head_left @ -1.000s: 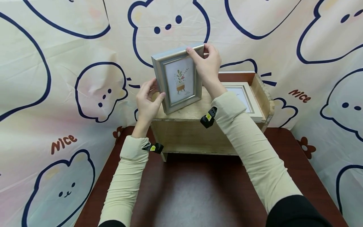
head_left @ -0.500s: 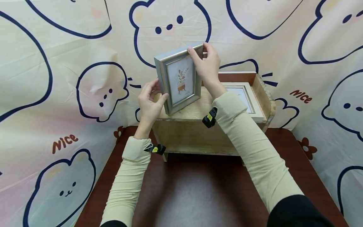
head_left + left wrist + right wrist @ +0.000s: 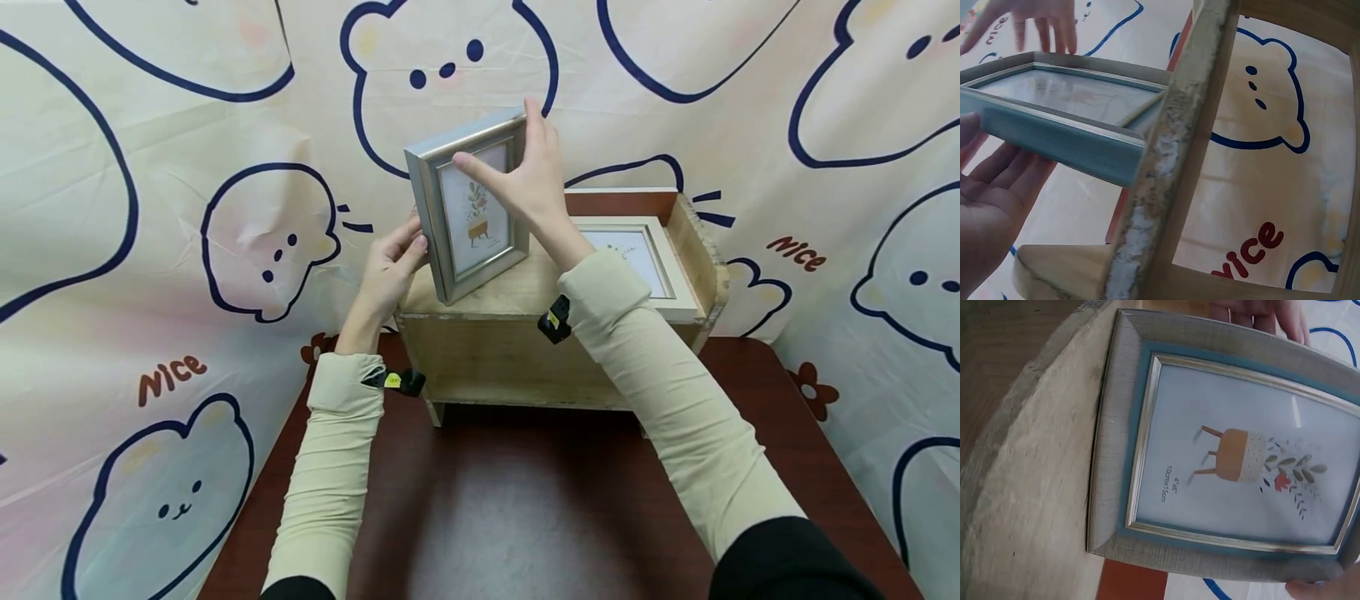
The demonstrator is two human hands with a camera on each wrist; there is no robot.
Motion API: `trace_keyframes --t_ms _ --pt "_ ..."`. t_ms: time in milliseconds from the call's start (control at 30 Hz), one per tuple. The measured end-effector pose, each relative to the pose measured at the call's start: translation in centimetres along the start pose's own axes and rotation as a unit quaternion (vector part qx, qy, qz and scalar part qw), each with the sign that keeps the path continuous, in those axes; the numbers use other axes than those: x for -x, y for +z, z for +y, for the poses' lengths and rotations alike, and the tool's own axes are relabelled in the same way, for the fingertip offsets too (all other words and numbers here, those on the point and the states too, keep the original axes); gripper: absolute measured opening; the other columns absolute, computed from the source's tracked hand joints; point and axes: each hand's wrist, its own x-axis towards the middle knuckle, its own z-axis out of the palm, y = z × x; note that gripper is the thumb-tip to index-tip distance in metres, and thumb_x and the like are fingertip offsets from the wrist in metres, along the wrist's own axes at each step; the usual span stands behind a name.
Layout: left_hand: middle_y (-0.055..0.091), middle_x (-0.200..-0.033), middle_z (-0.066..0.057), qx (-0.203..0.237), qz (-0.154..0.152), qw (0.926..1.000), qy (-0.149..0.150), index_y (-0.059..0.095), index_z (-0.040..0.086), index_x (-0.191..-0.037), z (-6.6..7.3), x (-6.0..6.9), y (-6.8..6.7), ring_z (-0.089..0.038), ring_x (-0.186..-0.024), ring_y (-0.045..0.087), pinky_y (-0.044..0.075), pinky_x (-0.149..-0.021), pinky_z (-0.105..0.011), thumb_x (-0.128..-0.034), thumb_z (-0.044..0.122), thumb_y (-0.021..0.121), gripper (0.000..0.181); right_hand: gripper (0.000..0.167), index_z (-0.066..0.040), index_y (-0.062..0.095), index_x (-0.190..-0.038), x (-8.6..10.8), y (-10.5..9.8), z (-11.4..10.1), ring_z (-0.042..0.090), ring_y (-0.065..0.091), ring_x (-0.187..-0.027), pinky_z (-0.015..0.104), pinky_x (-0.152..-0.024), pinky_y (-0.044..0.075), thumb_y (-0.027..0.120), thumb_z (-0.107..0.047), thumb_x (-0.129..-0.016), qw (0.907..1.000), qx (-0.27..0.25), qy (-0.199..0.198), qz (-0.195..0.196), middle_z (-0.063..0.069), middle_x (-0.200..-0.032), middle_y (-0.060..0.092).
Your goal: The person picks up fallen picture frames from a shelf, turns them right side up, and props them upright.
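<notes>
A silvery-gold picture frame (image 3: 487, 265) with blue sides stands on the wooden box shelf (image 3: 480, 302), its plant picture facing me. My right hand (image 3: 528, 179) is at its upper right, thumb stretched across the front and fingers extended up by the top right edge. Beside the frame's left side is my left hand (image 3: 390, 262), its thumb near the side face and its fingers partly hidden behind. In the left wrist view the left fingers (image 3: 1007, 178) lie loosely along the blue side. The right wrist view shows the picture (image 3: 1232, 456) turned sideways.
A cream picture frame (image 3: 678, 287) lies on the right part of the shelf, against the raised wooden side panel (image 3: 697, 250). Underneath is a dark red-brown table (image 3: 510, 508). A patterned cloth (image 3: 255, 125) hangs behind.
My right thumb has moved left across the frame's front, and its fingers have straightened upward. My left hand has drawn slightly left, its thumb leaving the front edge. The frame has barely moved.
</notes>
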Motion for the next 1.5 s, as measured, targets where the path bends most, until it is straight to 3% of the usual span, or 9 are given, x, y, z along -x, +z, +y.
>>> trace_keyframes --t_ms 200,467,800,1033,1367,1500 --pt "0.052 -0.116 -0.032 -0.055 -0.014 0.9978 0.036 0.042 -0.015 -0.126 -0.4 0.1 0.1 -0.008 -0.096 0.059 0.048 -0.084 -0.028 -0.0912 -0.01 0.04 0.035 0.109 -0.025 0.004 -0.147 0.3 0.7 -0.1 0.02 0.007 -0.137 0.035 -0.107 0.018 0.072 -0.053 -0.067 0.9987 0.033 -0.029 -0.027 0.011 -0.151 -0.001" --pt "0.055 -0.111 -0.032 -0.083 -0.003 0.9943 0.066 0.044 -0.014 -0.124 -0.6 0.3 0.5 -0.005 -0.092 0.059 0.048 -0.081 -0.023 -0.0894 -0.013 0.042 0.035 0.115 -0.027 0.002 -0.147 0.5 1.5 0.3 0.024 -0.007 -0.136 0.043 -0.108 0.011 0.075 -0.054 -0.063 0.9979 0.041 -0.028 -0.042 0.01 -0.149 -0.021" --pt "0.05 -0.121 -0.029 -0.103 0.002 0.9922 0.071 0.043 -0.013 -0.126 -0.5 0.6 0.9 -0.005 -0.101 0.056 0.046 -0.088 -0.026 -0.0897 -0.011 0.043 0.036 0.107 -0.028 0.01 -0.146 0.2 1.8 0.7 0.022 -0.007 -0.136 0.043 -0.108 0.013 0.074 -0.053 -0.064 0.9974 0.025 -0.046 -0.049 0.009 -0.15 -0.018" --pt "0.048 -0.124 -0.026 -0.106 0.012 0.9927 0.057 0.043 -0.013 -0.125 -0.2 0.7 1.4 -0.021 -0.111 0.053 0.043 -0.091 -0.031 -0.0893 -0.01 0.045 0.036 0.102 -0.026 0.014 -0.145 -0.5 1.4 1.3 0.021 -0.003 -0.137 0.043 -0.108 0.014 0.073 -0.052 -0.066 0.994 0.019 -0.079 -0.072 0.01 -0.151 -0.011" --pt "0.05 -0.122 -0.024 -0.138 0.028 0.9871 0.076 0.048 -0.011 -0.122 0.2 0.8 2.5 -0.033 -0.111 0.051 0.045 -0.088 -0.035 -0.0872 -0.011 0.049 0.035 0.106 -0.021 0.017 -0.145 -2.0 1.0 2.7 0.02 0.01 -0.135 0.04 -0.106 0.017 0.07 -0.06 -0.062 0.9813 -0.056 -0.129 -0.131 0.011 -0.151 -0.006" --pt "0.054 -0.119 -0.022 -0.189 0.048 0.9771 0.085 0.051 -0.01 -0.121 0.0 0.9 3.1 -0.031 -0.108 0.054 0.047 -0.086 -0.034 -0.0864 -0.009 0.052 0.034 0.107 -0.02 0.016 -0.145 -2.6 0.9 3.1 0.019 0.008 -0.135 0.045 -0.106 0.018 0.073 -0.055 -0.062 0.9713 -0.116 -0.125 -0.166 0.009 -0.151 -0.009"
